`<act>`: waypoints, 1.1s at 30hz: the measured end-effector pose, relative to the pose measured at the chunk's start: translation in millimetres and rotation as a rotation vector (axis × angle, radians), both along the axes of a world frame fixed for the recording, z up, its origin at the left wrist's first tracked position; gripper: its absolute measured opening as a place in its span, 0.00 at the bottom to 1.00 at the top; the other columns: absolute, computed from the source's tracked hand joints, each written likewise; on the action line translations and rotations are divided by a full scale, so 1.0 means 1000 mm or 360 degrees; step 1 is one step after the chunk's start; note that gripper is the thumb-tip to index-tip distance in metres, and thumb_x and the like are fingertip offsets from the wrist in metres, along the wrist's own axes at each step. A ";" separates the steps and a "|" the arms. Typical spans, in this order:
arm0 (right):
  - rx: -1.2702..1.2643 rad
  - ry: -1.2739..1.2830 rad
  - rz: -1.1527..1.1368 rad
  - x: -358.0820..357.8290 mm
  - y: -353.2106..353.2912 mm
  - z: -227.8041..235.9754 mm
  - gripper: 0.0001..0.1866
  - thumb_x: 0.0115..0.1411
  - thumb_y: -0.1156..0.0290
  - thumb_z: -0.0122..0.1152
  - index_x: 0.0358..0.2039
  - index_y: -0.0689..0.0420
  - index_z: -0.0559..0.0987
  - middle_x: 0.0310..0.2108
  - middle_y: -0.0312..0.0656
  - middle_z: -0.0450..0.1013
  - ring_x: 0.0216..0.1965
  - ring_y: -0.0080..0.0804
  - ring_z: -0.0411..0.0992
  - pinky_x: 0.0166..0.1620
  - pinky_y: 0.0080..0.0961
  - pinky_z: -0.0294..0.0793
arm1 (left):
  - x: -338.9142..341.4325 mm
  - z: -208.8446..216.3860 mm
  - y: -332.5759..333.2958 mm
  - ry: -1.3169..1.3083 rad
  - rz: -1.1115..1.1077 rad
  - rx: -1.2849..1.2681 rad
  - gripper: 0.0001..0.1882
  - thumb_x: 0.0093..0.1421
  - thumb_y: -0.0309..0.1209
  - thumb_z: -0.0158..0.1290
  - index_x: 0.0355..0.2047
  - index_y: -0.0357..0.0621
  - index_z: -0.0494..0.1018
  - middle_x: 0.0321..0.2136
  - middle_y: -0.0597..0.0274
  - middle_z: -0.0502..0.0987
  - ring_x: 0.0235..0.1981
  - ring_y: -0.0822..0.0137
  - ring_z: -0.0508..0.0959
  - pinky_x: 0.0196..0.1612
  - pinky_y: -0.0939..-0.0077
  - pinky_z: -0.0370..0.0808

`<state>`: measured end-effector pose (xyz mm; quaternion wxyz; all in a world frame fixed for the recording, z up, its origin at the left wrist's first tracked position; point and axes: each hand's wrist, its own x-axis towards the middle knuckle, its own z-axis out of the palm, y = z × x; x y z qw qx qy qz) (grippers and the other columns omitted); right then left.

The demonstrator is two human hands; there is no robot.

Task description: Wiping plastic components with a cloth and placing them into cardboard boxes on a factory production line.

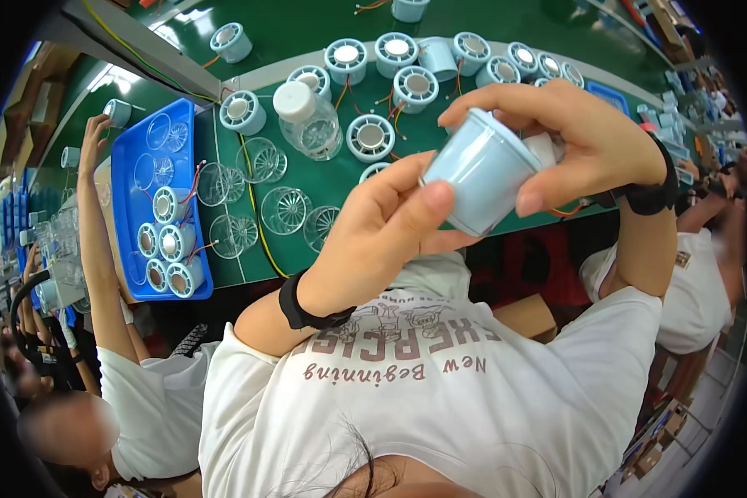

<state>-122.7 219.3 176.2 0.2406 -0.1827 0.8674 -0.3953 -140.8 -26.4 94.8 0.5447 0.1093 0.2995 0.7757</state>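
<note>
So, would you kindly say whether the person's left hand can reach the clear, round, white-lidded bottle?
Probably not right now: the left hand and right hand both grip the light-blue, cup-shaped housing, though the bottle stands close by with nothing over its lid.

Factory assy area: green bench [307,23], many wired blue pcs [415,87], co-workers [137,386] alongside.

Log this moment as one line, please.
left grip: light-blue cup | right grip: same cup | nearby: white-capped bottle, blue tray
</note>
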 end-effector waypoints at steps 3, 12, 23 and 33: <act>-0.0149 -0.0045 -0.0288 0.018 -0.001 -0.003 0.46 0.50 0.33 0.59 0.56 0.60 0.69 0.32 0.41 0.75 0.35 0.28 0.75 0.36 0.20 0.72 | 0.004 -0.009 -0.001 0.0129 0.0132 0.0014 0.29 0.61 0.32 0.56 0.59 0.34 0.59 0.58 0.50 0.64 0.55 0.63 0.70 0.52 0.68 0.74; -0.0069 0.0182 -0.0595 0.048 -0.023 -0.014 0.46 0.51 0.30 0.54 0.56 0.60 0.71 0.29 0.41 0.72 0.26 0.26 0.70 0.30 0.20 0.68 | 0.003 -0.024 0.005 0.1849 0.0854 -0.0132 0.44 0.38 0.15 0.69 0.57 0.36 0.63 0.52 0.53 0.67 0.52 0.65 0.72 0.46 0.72 0.77; 0.0915 0.0588 -0.0829 0.079 0.019 -0.081 0.30 0.46 0.63 0.70 0.51 0.51 0.72 0.34 0.43 0.73 0.31 0.40 0.74 0.33 0.31 0.73 | 0.010 0.028 -0.033 0.0658 0.0706 0.1313 0.27 0.51 0.33 0.65 0.51 0.41 0.71 0.50 0.49 0.68 0.50 0.50 0.68 0.50 0.55 0.67; 0.1218 0.0588 -0.0757 0.076 0.039 -0.103 0.28 0.51 0.64 0.67 0.54 0.48 0.72 0.33 0.41 0.72 0.30 0.38 0.75 0.33 0.31 0.74 | 0.002 0.049 -0.062 0.1039 0.0220 0.1026 0.03 0.59 0.37 0.57 0.32 0.57 0.76 0.36 0.73 0.72 0.39 0.62 0.71 0.42 0.64 0.68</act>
